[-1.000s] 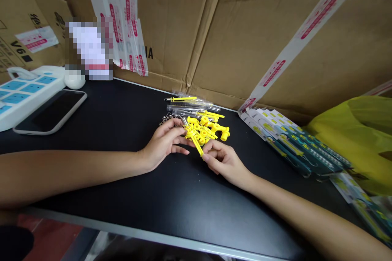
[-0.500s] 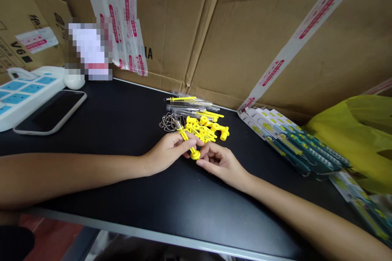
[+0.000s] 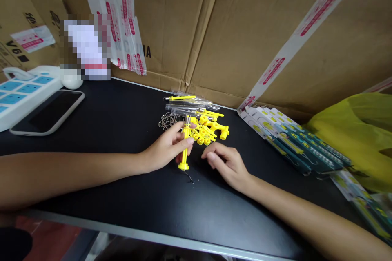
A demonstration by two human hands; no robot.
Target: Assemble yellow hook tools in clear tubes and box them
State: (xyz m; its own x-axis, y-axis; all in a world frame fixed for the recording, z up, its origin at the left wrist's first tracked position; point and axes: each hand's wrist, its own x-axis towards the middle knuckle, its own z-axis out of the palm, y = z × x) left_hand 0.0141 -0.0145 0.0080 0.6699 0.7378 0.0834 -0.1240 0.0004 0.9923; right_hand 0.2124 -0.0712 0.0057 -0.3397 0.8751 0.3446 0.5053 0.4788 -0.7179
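Head view: above the bench [image 3: 122,118], the yellow tool [image 3: 184,157] sits pinched between thumb and fingers of the left hand [image 3: 165,149], its long axis running toward the near edge. The right hand [image 3: 229,165] is apart to its right, loosely curled; whether that grips anything I cannot tell.

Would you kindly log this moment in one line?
left hand: holding yellow tool | right hand: apart from tool | yellow parts: beyond hands
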